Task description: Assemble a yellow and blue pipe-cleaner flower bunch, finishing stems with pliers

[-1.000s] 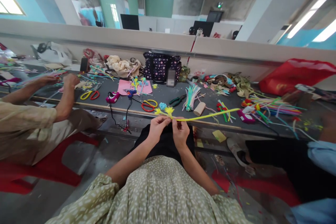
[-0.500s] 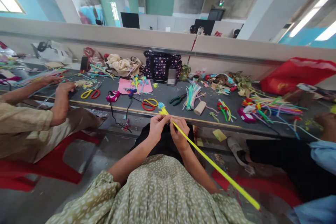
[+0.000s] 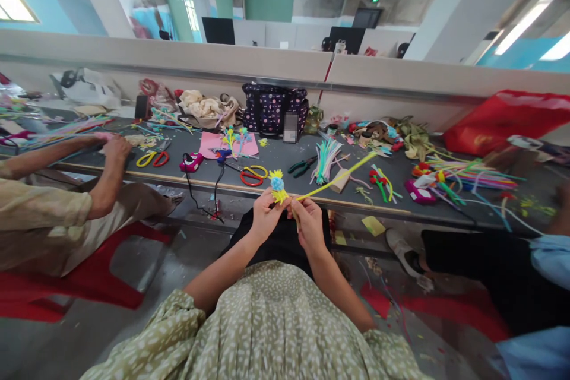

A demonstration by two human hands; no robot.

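Between my hands, at the table's front edge, is a pipe-cleaner flower (image 3: 278, 184) with a blue middle and yellow petals. My left hand (image 3: 266, 214) pinches it just under the petals. My right hand (image 3: 308, 222) grips a long yellow pipe cleaner (image 3: 341, 177) close to the flower's base. Its free length slants up to the right over the table. Fingers hide where the pipe cleaner meets the flower. Just beyond my left hand lie red-and-yellow scissors (image 3: 253, 176). Dark green pliers (image 3: 303, 167) rest farther back.
A bundle of pale pipe cleaners (image 3: 326, 160) stands beyond my right hand. Behind are a pink sheet (image 3: 209, 145) with small flowers, a glue gun (image 3: 222, 155) and a patterned bag (image 3: 275, 108). A co-worker's hands (image 3: 116, 148) work at left; another person sits at right.
The yellow pipe cleaner has swung from pointing down toward the lower right to slanting up over the table. The flower head has turned, showing more of its face.
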